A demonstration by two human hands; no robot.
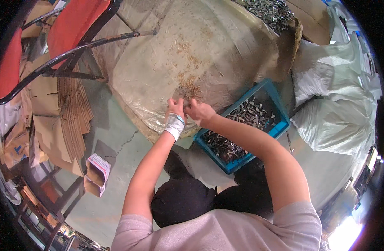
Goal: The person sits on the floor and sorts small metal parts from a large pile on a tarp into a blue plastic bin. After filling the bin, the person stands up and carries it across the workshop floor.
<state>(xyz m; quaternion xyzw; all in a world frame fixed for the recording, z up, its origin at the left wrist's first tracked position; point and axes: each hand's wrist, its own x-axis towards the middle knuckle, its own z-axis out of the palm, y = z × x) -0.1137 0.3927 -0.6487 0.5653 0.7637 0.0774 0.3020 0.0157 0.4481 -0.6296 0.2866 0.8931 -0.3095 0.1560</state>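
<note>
My left hand (175, 108), with a white band around its wrist, and my right hand (199, 113) are close together in front of me. Both have bent, closed fingers; whatever they hold is too small or hidden to make out. Just beyond the fingertips lies a pile of small brass-coloured pieces (188, 83), which scatters away over a clear plastic sheet (146, 79). Beneath my right forearm stands a blue plastic crate (228, 167), its inside partly covered by that arm. Small metal parts (252, 115) with flat heads and stems fill much of it.
A red folding chair (74, 31) stands far left, above flattened cardboard (72, 117). Near it, a small open carton (97, 169) rests on the floor. White sacks (326, 113) line the right side. More metal parts (269, 14) are heaped at the far right beside cardboard.
</note>
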